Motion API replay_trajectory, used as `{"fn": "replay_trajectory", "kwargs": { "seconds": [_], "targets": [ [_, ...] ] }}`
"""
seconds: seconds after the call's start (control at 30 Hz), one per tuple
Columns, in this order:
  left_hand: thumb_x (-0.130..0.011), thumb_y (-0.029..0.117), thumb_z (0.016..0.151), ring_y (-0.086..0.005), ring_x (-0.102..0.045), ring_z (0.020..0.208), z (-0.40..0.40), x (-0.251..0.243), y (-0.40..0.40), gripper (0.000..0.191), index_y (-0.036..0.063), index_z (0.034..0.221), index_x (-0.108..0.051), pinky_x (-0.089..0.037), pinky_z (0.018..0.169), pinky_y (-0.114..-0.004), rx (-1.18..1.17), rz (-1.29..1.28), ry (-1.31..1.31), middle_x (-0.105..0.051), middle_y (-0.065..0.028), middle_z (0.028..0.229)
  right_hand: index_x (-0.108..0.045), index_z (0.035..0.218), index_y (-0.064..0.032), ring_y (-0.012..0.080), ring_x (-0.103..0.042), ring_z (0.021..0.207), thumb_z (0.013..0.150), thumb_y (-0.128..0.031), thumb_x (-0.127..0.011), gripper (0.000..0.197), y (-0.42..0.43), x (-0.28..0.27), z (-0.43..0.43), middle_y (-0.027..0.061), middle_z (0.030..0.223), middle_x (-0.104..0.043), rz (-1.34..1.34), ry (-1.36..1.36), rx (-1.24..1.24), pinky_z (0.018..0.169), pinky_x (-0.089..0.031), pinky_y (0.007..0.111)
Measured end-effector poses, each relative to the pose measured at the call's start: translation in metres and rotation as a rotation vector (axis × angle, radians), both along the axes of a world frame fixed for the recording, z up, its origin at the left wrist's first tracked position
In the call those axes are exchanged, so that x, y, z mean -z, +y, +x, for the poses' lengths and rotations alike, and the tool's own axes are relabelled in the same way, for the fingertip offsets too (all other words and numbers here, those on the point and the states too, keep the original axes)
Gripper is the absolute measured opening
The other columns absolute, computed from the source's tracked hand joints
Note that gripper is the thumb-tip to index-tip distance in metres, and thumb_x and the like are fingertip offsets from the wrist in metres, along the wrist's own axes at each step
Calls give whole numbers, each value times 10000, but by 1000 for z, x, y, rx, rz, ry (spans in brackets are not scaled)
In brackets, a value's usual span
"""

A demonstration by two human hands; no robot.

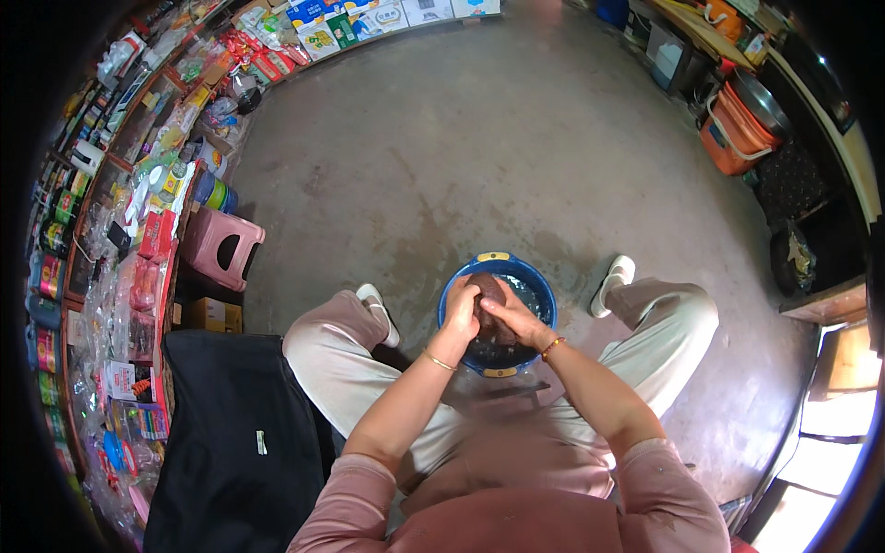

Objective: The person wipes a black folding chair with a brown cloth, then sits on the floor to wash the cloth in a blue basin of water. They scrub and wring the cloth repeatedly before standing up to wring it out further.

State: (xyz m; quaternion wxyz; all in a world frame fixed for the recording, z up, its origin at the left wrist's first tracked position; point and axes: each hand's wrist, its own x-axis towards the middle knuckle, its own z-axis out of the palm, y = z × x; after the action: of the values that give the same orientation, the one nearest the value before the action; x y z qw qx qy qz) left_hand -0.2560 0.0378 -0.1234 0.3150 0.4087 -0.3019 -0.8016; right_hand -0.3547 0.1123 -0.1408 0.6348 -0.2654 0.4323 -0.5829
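A round blue plastic basin (551,304) with water in it stands on the floor between my feet. Over it, my left hand (462,309) and my right hand (515,319) are both closed around a dark brown, wet, bunched item (488,285), perhaps cloth; its material cannot be told. The left fingers wrap its left side, and the right thumb lies across its front. More dark brown material hangs or lies below the hands inside the basin; whether it is the same piece cannot be told.
A pink plastic stool (214,249) stands at the left beside shelves crowded with packaged goods. A black cloth-covered object (235,442) is near my left leg. Cartons (380,21) line the far edge. An orange bucket (733,131) holding a metal bowl (760,100) stands at the right. The concrete floor has wet patches.
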Motion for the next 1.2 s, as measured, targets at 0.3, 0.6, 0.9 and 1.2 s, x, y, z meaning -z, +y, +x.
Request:
{"fn": "replay_trajectory", "kwargs": {
  "seconds": [0.3,0.6,0.9,1.2],
  "targets": [
    [-512,10,653,-245,-526,859,35,42,-28,407,-38,1056,-491,-432,788,-329,554,-282,-299,-547,-121,898,-536,1077,-135,156,-545,852,708,-140,-678,395,1,3,-7,16,985,-581,601,-396,-137,713,-421,293],
    [-711,166,618,-272,-371,1202,55,-53,-29,823,-16,1303,-293,-276,1022,-460,883,-1944,-798,-335,-166,1325,-556,925,-149,119,-506,680,755,-237,-644,210,-1,-17,-23,-18,825,-563,528,-465,-550,564,-391,268],
    [-617,1,608,-266,-513,958,39,-10,-31,546,-3,1130,-458,-419,847,-343,816,-1905,-615,-533,-120,1030,-562,946,-67,115,-528,639,697,-109,-705,290,-20,-12,-34,16,751,-580,458,247,-749,522,-416,245],
    [-581,37,675,-355,-587,737,40,29,-34,236,-21,884,-488,-474,662,-429,1018,-1437,-846,-575,-205,841,-429,1176,-64,351,-577,886,667,-193,-684,584,-25,-3,-16,187,972,-597,198,1387,-730,745,-482,406]
  ]
}}
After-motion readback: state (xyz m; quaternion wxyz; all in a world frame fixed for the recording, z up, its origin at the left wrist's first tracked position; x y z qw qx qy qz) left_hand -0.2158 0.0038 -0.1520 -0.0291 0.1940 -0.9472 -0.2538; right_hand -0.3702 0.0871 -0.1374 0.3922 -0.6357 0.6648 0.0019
